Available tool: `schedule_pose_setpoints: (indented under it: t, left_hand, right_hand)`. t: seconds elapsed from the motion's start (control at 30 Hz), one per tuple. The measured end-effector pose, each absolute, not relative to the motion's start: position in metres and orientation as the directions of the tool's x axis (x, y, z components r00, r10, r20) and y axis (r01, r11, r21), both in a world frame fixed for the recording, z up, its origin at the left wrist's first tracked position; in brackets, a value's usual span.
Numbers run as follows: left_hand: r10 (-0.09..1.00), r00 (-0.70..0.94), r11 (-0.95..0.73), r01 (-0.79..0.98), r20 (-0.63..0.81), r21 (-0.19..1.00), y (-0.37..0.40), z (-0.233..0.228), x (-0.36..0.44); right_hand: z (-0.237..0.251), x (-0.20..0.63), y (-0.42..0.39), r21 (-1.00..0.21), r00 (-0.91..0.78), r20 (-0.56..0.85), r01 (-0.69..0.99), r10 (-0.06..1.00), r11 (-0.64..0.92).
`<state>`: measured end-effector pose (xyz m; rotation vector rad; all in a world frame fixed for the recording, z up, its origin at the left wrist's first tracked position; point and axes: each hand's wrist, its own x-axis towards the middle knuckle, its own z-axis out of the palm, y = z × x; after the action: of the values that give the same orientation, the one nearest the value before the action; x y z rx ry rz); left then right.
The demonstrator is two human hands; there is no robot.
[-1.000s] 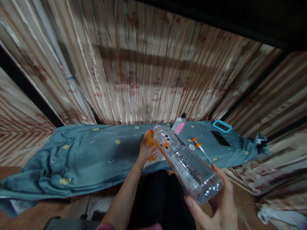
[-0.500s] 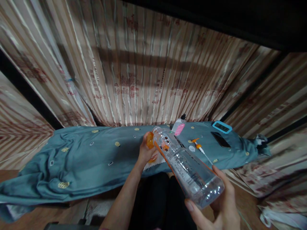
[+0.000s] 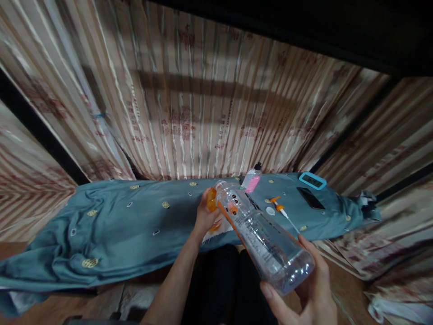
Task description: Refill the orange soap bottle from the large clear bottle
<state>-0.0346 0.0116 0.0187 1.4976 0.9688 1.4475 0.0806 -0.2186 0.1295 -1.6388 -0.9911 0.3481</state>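
Note:
My right hand [image 3: 316, 286] is wrapped around the base of a large clear plastic bottle [image 3: 269, 241] with an orange and black print. The bottle lies tilted, its uncapped neck lower-placed to the left and its base toward me. At that neck, my left hand [image 3: 203, 219] grips a small translucent orange container [image 3: 211, 199], close against the bottle's mouth. Whether the two touch I cannot tell. Under my left hand lies a white cloth or tissue [image 3: 221, 228] with an orange patch, partly covered. An orange-and-white pump head [image 3: 279, 207] with a long tube rests beyond the bottle.
A teal cloth [image 3: 135, 239] with pineapple prints covers the narrow table. A clear pump bottle with pink label [image 3: 252, 181], a white round disc [image 3: 270, 211], a dark phone [image 3: 310, 198] and a blue-framed digital clock [image 3: 312, 180] stand to the right. Striped curtains [image 3: 189, 104] hang behind.
Almost nothing differs. Both hands, the clear bottle and the orange container keep their places, with only a slight shift of the view.

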Motion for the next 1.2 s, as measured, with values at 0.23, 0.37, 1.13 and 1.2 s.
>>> schedule_pose_setpoints:
  t: [0.23, 0.37, 1.13, 1.2]
  left_hand:
    - [0.939, 0.029, -0.341, -0.013, 0.342, 0.94, 0.0099, 0.0212, -0.0342]
    - [0.933, 0.022, -0.359, -0.014, 0.36, 0.933, 0.0091, 0.0228, -0.0338]
    - [0.932, 0.028, -0.362, -0.017, 0.363, 0.932, 0.0095, 0.0213, -0.034]
    - [0.93, 0.02, -0.366, -0.022, 0.366, 0.93, 0.0092, 0.0219, -0.0338]
  right_hand:
    - [0.1274, 0.0809, -0.2181, -0.905, 0.609, 0.278, 0.425, 0.743, -0.01]
    - [0.1263, 0.0824, -0.218, -0.889, 0.602, 0.299, 0.457, 0.741, -0.013]
    - [0.1232, 0.0864, -0.2178, -0.856, 0.577, 0.353, 0.517, 0.736, 0.005]
    - [0.123, 0.0864, -0.2179, -0.854, 0.576, 0.361, 0.52, 0.733, 0.012]
